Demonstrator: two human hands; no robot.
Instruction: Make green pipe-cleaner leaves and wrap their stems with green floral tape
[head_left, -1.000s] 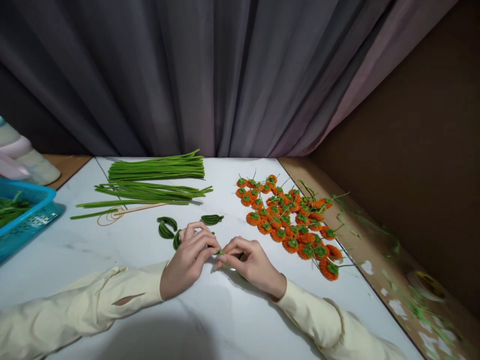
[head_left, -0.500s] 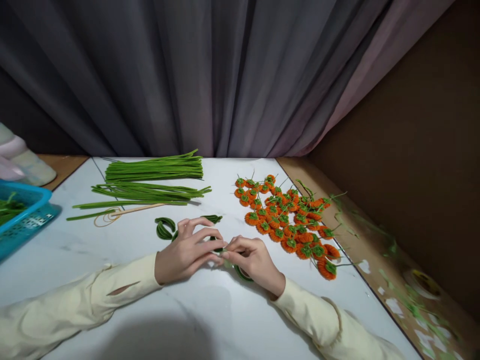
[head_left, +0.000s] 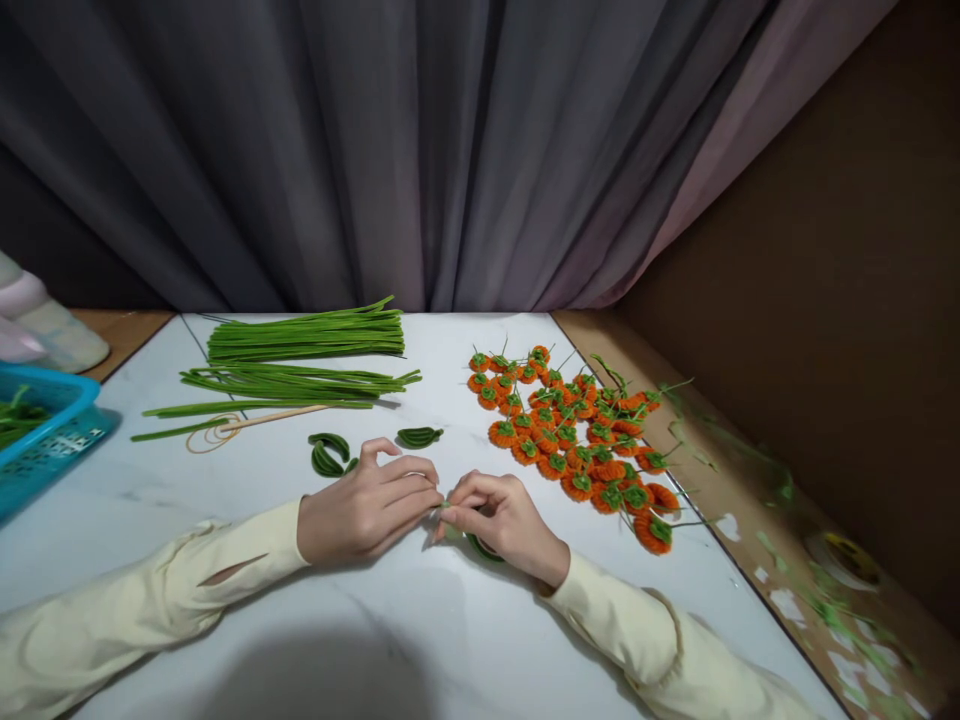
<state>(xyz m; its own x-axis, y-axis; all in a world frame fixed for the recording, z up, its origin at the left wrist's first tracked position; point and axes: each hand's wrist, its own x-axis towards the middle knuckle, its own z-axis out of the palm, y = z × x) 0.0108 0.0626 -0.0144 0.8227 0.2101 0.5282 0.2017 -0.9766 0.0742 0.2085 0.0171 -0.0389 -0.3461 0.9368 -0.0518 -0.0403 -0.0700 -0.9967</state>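
Both hands meet above the white tabletop in the head view. My left hand (head_left: 375,505) has its fingers pressed together, their tips at a small green pipe cleaner piece (head_left: 444,507). My right hand (head_left: 510,525) pinches the same piece between thumb and fingers; most of it is hidden by the fingertips. Under the right hand shows part of a dark green pipe cleaner curl (head_left: 484,549). Just beyond the left hand lie bent dark green pipe cleaner bundles (head_left: 327,460), and another dark green bundle (head_left: 418,437) lies to their right.
Long green pipe cleaners (head_left: 307,335) lie in bunches at the back left, near a wooden stick (head_left: 277,415) with rubber bands (head_left: 214,434). Many orange pipe cleaner persimmons (head_left: 553,465) spread at right. A blue basket (head_left: 52,455) stands at left, a tape roll (head_left: 844,560) at right.
My left hand's fingers have come closer together and lowered, and the hand has shifted slightly left. The dark green bundle beyond it is now fully in sight. My right hand keeps its pinch.
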